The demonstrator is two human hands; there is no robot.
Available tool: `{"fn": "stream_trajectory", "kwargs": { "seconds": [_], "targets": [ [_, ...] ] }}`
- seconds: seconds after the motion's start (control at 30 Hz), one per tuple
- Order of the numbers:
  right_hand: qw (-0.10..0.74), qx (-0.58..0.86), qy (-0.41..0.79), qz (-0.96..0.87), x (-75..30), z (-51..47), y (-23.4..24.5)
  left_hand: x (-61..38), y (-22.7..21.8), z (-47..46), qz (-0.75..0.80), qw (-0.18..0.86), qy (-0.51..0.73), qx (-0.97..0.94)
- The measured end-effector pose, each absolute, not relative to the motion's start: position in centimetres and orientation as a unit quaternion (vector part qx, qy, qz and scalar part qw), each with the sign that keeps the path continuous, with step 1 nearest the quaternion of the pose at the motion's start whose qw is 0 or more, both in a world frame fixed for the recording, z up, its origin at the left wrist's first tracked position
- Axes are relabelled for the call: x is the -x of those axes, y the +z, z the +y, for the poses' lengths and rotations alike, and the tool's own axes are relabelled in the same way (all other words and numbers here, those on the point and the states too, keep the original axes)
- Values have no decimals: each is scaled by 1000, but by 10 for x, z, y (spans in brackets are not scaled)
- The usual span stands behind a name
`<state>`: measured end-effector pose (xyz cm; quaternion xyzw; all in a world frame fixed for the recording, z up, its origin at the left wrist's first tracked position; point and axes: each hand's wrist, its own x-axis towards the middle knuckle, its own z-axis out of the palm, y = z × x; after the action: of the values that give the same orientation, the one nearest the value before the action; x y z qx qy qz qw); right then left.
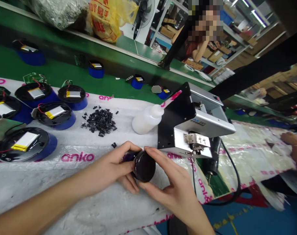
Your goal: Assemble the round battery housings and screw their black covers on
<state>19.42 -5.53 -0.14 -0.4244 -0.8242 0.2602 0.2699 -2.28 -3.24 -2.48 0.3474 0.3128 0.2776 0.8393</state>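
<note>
From the head view, I see the left hand [115, 166] and right hand [174, 181] both gripping a glossy black round piece [145, 166], fingers curled about its edge, above a white plastic sheet [89, 209] with pink lettering. Just beyond stand a translucent white squeeze bottle [143, 122] and a black-and-silver metal machine [208, 122], crowding the far side; a heap of small black bits [100, 121] and blue round housings [68, 121] lie leftward.

The left hand [120, 167] and the right hand [170, 179] are gripping a round glossy black part [145, 167] over a white pink-lettered plastic sheet [101, 209]. Small black plastic pieces [101, 121] are lying between round blue-and-black housings [55, 116] and a translucent white plastic bottle [145, 122].
</note>
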Motion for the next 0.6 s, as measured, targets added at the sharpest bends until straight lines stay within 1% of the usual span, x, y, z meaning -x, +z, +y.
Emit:
{"fn": "stream_trajectory", "kwargs": {
  "seconds": [0.1,0.27,0.4,0.6],
  "targets": [
    [248,409,256,-840,-190,-50,2,35,-27,-25,231,888,257,-302],
    [229,401,237,-855,-189,-46,2,40,-29,-21,195,905,256,-278],
    [213,395,223,-865,-189,-43,7,39,-33,-22,190,907,256,-276],
    [196,405,174,-876,-187,-45,13,39,-30,-22,235,887,245,-314]
  ]
}}
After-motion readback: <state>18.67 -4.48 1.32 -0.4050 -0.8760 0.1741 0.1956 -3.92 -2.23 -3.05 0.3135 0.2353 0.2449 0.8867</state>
